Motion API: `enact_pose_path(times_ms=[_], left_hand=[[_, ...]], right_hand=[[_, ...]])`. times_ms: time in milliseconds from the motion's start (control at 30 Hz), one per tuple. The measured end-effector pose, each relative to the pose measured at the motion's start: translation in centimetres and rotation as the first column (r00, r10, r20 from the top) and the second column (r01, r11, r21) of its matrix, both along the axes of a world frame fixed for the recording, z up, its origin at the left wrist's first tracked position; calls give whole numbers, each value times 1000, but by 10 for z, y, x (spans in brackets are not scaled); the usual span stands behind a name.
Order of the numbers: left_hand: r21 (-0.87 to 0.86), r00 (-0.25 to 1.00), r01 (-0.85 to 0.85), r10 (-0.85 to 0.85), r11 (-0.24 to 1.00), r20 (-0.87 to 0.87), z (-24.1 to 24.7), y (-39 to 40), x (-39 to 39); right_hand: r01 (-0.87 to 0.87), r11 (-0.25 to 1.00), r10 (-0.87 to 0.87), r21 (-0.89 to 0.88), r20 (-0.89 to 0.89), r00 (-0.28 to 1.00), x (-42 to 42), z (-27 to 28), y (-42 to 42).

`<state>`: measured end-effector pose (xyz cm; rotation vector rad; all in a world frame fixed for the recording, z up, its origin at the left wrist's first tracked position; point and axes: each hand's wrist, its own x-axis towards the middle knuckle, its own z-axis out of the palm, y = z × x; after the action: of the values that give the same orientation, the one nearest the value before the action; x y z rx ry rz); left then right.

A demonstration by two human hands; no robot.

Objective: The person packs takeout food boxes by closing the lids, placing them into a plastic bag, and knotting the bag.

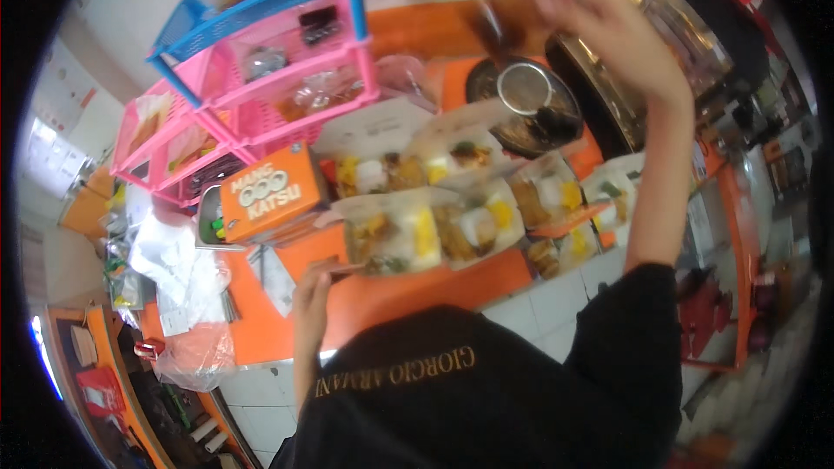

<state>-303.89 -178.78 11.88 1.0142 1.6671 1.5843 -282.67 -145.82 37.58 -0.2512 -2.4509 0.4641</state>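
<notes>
Open paper food boxes (423, 267) stand in rows on an orange counter, holding fried pieces, something white and yellow, and dark green bits. My left hand (313, 293) is at the near left box, fingers at a flap by its lower corner. High at the upper right, my right hand (573, 10) is blurred; a dark object (498, 26), also blurred, is beside it, and I cannot tell if the hand holds it. Below that object lies a round dark pan or tray (479, 88) with a metal-rimmed round strainer or bowl (526, 88) on it.
Pink and blue plastic racks (260, 94) holding packets stand behind at left. An orange printed carton (273, 195) sits beside a metal tray (208, 218). Plastic bags (195, 352) are at the counter's left end. A glass-fronted display case (677, 32) stands at upper right.
</notes>
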Motion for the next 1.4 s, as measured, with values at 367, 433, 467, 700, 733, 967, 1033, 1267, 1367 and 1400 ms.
enact_pose_path(times_ms=[367,433,467,700,733,967,1033,1267,1367,1400], left_hand=[[-208,926,353,-310,912,215,-8,92,105],[-172,900,405,-358,898,250,-12,114,129],[-131,893,433,-404,892,196,-20,123,144],[-88,865,459,-421,884,273,9,162,209],[-82,874,440,-406,894,266,6,160,207],[-120,943,218,-177,969,280,-30,101,148],[-173,960,104,-54,979,274,-38,76,140],[-118,927,-139,171,983,333,-27,21,124],[-113,907,-149,181,982,379,-24,15,120],[-117,908,-161,194,980,371,-22,10,119]], right_hand=[[647,761,-405,47,814,417,217,-249,-61],[618,771,-433,-153,585,685,206,-239,-70],[527,781,-449,-334,286,847,197,-230,-76],[240,656,-234,-716,110,966,161,-211,-54],[224,668,-215,-710,104,971,161,-220,-28],[301,952,-306,58,155,939,99,-176,50],[161,986,-162,-35,-34,986,47,-112,23],[122,878,84,462,-400,913,-193,-10,35],[123,906,-48,404,-189,981,-235,10,71],[95,963,-95,252,-12,995,-231,9,83]])
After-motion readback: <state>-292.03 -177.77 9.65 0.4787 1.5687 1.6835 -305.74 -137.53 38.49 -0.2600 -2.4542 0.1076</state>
